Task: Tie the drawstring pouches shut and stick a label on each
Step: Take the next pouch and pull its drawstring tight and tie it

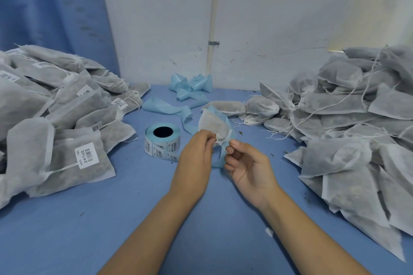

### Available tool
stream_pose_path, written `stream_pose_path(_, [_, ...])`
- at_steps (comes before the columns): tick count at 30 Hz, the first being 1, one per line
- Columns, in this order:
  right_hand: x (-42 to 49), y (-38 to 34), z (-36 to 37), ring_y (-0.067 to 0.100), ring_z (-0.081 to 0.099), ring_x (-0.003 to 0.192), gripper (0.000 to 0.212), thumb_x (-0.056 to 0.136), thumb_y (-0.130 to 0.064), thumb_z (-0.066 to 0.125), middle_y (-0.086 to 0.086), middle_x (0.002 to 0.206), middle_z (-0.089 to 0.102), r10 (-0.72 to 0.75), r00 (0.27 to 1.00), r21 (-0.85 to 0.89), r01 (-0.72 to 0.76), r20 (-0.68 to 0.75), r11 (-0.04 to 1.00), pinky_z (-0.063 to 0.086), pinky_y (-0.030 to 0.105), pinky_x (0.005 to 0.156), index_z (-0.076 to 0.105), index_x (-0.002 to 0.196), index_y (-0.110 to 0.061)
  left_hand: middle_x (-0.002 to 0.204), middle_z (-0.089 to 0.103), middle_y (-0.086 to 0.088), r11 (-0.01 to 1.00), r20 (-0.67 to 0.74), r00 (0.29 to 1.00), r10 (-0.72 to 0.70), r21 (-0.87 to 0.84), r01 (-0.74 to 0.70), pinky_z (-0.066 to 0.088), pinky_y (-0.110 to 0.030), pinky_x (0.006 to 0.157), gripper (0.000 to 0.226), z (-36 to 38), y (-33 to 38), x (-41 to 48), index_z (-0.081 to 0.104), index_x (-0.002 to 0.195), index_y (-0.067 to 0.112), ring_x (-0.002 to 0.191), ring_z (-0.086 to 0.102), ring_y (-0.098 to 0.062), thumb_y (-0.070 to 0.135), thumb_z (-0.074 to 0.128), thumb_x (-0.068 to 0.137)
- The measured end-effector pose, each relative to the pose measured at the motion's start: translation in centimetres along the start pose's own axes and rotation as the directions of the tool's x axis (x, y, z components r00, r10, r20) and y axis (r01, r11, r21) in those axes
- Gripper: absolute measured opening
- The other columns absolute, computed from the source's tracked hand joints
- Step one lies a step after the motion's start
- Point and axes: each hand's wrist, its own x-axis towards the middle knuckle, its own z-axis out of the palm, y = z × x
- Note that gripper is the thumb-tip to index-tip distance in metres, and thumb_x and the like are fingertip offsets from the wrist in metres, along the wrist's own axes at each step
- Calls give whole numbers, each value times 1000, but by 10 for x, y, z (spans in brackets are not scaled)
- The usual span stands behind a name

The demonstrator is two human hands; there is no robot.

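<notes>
A white drawstring pouch (213, 124) with grey filling lies on the blue table in front of me, its mouth turned toward me. My left hand (194, 158) pinches the gathered neck and one end of its white string (221, 144). My right hand (245, 163) holds the other end, with the string looped round the index fingertip. A roll of barcode labels (162, 142) on blue backing stands just left of my hands.
A heap of labelled pouches (55, 118) fills the left side. A pile of pouches without visible labels (348, 123), strings trailing, fills the right. Used blue backing strips (190, 88) lie crumpled at the back by the white wall. Blue table surface (134, 207) lies near me.
</notes>
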Motion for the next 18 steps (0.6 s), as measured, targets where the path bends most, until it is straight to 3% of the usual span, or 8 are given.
stream_pose_path(4, [2,0,-3,5,31,40,12,66,-17,63,-4,59,52,44,998,62,-47,47,997,25,16,44,68,55,-18,86,60,-3,1000,1,1000,-12,2,12,38,-17,72,14,-1,2,1,59,97,6,81,55,-16,9,45,98])
stream_pose_path(8, [2,0,-5,5,30,40,11,68,-17,63,-4,61,53,71,995,84,-77,77,993,25,15,44,68,58,-17,84,61,-5,999,-3,1000,-25,-23,25,41,-25,74,14,-2,3,3,59,95,5,81,56,-18,9,46,98])
stream_pose_path(14, [1,2,-5,6,36,47,14,72,-6,66,-5,66,52,108,987,117,-122,122,986,35,15,48,69,67,-18,87,63,-2,993,-9,995,-101,-57,101,41,-18,70,12,-1,1,3,57,95,12,82,57,-14,6,46,96])
stream_pose_path(18, [0,2,-3,7,38,50,16,68,-6,62,-6,65,53,104,990,124,-115,96,986,37,16,49,67,63,-20,106,60,10,995,16,995,-99,-29,99,42,-18,79,37,-5,1,6,55,110,21,92,55,-6,-5,49,84])
